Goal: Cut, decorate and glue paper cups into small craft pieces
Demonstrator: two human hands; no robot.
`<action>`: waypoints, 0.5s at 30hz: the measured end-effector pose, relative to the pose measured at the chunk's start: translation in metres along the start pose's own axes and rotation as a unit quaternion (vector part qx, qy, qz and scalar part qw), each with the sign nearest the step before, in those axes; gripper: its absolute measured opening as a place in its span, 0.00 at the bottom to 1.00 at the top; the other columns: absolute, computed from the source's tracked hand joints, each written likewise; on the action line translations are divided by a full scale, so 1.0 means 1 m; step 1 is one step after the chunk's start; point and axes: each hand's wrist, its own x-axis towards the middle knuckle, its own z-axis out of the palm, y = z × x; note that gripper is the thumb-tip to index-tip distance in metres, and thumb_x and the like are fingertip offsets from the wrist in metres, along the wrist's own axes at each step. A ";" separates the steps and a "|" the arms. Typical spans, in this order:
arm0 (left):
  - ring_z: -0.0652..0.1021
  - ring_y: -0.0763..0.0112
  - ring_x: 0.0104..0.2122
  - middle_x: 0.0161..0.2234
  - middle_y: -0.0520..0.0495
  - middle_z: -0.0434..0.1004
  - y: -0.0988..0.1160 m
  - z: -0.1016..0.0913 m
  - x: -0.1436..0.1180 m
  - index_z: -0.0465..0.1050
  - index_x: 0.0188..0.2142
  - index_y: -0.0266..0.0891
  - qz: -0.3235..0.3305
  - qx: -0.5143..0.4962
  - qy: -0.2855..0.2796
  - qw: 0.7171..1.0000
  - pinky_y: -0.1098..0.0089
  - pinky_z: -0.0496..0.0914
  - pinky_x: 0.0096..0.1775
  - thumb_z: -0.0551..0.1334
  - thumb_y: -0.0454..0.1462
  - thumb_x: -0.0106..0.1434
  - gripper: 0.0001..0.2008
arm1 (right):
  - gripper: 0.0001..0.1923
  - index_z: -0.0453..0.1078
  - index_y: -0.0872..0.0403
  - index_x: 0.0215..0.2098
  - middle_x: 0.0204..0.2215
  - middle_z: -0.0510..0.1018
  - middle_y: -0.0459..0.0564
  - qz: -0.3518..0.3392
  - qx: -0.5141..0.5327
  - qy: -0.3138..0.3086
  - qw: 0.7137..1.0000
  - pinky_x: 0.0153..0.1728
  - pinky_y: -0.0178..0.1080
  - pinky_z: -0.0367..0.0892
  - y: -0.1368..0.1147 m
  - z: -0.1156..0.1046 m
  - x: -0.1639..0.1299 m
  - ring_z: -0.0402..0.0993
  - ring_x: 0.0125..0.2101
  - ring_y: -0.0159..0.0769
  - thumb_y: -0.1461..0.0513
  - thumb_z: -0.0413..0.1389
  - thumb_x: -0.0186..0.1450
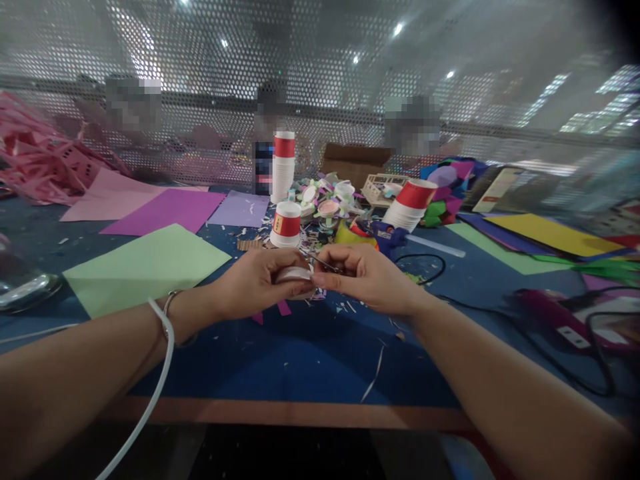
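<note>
Left hand [255, 283] clamps white paper cup [295, 275]; right hand [363, 277] pinches scissors [325, 265]; blade slip risks nicking left fingers

The counter [300, 360] is deep blue, flecked with pale paper scraps. Just behind the hands stands a white cup with a red band [286, 225]. Left of that cup lie a light green sheet [145, 267], a magenta sheet [165, 210] and a lilac sheet [241, 209]. Right of it lie a yellow sheet [550, 233] and a blue glue gun [387, 235]. The left hand [257, 283] holds a white cup piece [294, 275].
</note>
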 end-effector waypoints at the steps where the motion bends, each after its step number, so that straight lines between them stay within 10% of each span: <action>1: 0.75 0.74 0.31 0.30 0.51 0.77 0.000 0.000 -0.001 0.77 0.37 0.36 0.005 0.035 0.012 0.999 0.74 0.68 0.33 0.65 0.35 0.64 0.04 | 0.15 0.70 0.56 0.31 0.24 0.67 0.41 -0.003 -0.009 0.007 1.000 0.27 0.34 0.55 0.001 0.000 0.000 0.58 0.25 0.27 0.55 0.66 0.62; 15: 0.74 0.73 0.31 0.32 0.49 0.79 0.004 0.001 -0.002 0.78 0.37 0.37 0.015 0.090 0.129 0.987 0.71 0.66 0.33 0.65 0.39 0.64 0.07 | 0.18 0.72 0.54 0.37 0.31 0.71 0.46 -0.067 -0.130 0.089 0.985 0.29 0.35 0.61 0.009 0.002 0.000 0.66 0.30 0.31 0.47 0.59 0.67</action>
